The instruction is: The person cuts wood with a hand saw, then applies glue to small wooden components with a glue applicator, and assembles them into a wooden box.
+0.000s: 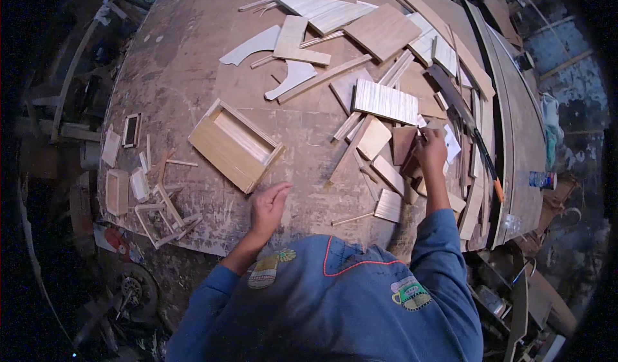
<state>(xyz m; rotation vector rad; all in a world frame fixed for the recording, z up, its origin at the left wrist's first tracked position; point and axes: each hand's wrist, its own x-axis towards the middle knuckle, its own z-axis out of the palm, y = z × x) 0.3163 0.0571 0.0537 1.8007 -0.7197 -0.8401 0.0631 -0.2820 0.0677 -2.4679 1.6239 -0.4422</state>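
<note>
My left hand (268,209) rests low over the worktable (302,130), just below the near corner of a wooden box (222,153). Its fingers point right, loosely bent and partly spread, with nothing in them. The box has a plain plywood face and an open recess along one side. My right hand (431,148) reaches into a heap of wood offcuts, its fingers closed together. What they grip is too small and covered to make out. Close by lie a pale striped board (386,102), a brown wood piece (404,144) and a curved-edge offcut (374,138).
Small wooden frames (167,214) and a little tray-like box (117,191) sit at the left edge. Curved cutouts (252,45) and boards (383,32) cover the far side. An orange-handled saw (497,190) lies along the right, near long planks.
</note>
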